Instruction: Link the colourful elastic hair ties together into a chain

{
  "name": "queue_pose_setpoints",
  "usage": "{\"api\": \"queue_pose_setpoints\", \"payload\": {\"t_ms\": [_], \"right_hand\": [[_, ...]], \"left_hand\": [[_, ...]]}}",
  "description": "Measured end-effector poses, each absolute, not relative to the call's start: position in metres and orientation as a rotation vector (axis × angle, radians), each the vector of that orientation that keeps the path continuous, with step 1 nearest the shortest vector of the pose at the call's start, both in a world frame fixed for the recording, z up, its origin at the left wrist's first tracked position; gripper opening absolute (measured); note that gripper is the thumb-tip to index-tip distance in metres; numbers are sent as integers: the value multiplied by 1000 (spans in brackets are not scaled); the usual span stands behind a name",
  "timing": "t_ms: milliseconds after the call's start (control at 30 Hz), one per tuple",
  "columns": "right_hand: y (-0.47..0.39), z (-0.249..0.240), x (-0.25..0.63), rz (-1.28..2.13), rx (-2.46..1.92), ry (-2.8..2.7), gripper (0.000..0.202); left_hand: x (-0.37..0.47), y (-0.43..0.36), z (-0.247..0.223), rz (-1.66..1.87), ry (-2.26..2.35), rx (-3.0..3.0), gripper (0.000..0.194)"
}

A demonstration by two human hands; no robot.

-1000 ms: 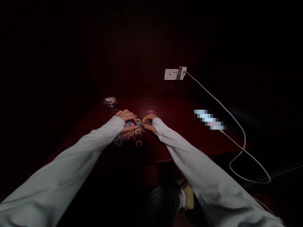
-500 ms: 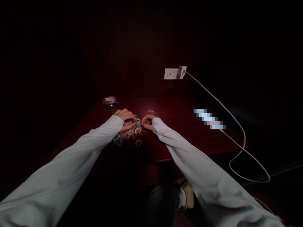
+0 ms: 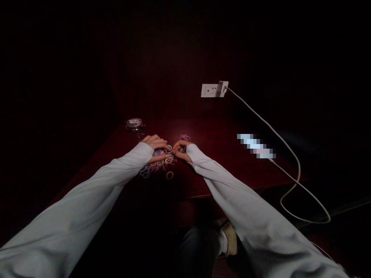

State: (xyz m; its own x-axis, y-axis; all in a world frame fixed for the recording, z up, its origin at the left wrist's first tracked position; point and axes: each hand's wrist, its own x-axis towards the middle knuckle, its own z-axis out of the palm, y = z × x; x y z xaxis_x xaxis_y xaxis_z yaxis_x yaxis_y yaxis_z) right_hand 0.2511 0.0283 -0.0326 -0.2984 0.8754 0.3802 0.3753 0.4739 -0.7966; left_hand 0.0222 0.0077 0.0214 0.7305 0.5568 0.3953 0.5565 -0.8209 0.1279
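A loose heap of colourful hair ties (image 3: pixel 159 166) lies on the dark red table, mixing purple, green, yellow and orange bands. My left hand (image 3: pixel 155 145) hangs over the heap, thumb and fingers curled toward their tips. Facing it, almost touching, my right hand (image 3: pixel 182 149) is closed in a pinch. Whatever sits between the fingertips is too small and dark to make out. Just behind my right hand is a small bunch of pink hair ties (image 3: pixel 185 137). One pinkish hair tie (image 3: pixel 169 175) rests apart, nearer the front edge.
A clear round container (image 3: pixel 135 124) with pink contents stands at the table's back left. On the right lies a pixelated, bright device (image 3: pixel 256 146) on a white cable (image 3: pixel 271 126), which runs to a charger (image 3: pixel 223 87) in the wall socket (image 3: pixel 209 90). The table's front edge (image 3: pixel 199 196) is below my wrists.
My left hand has shifted slightly right, bringing its fingertips closer to my right hand and covering more of the heap. My right hand has barely moved.
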Motion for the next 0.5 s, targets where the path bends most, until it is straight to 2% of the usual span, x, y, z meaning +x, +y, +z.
{"api": "queue_pose_setpoints", "payload": {"t_ms": [500], "right_hand": [[4, -21, 256, 737, -1017, -1863, 11]], "left_hand": [[20, 7, 22, 690, 970, 2920, 35]]}}
